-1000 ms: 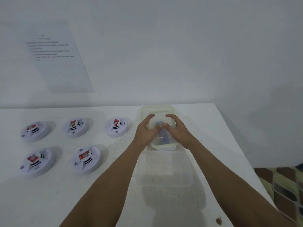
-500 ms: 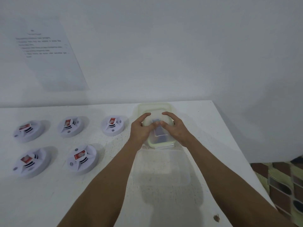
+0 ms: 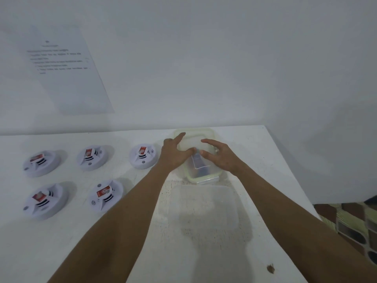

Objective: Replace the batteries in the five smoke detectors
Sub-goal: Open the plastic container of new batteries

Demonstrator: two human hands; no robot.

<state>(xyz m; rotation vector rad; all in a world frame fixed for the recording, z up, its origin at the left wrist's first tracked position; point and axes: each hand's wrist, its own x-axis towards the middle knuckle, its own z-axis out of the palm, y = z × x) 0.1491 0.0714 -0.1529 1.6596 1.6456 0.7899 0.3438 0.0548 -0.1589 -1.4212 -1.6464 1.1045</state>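
Nearest on the white table (image 3: 61, 242) lies a clear lid (image 3: 204, 211). Beyond it, by the far right corner, both hands rest on the lidded container (image 3: 201, 176): the left hand (image 3: 173, 155) and the right hand (image 3: 221, 156) have spread fingers, gripping nothing. Five smoke detectors (image 3: 106, 196) sit in two rows toward the left edge.

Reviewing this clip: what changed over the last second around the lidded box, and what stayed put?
Both hands stay on the lidded container. The left hand has spread, its index finger now reaching the lid's far left corner; the right hand has opened its fingers wider over the lid. Nothing was lifted or released. The five smoke detectors and the clear empty container lie as before.
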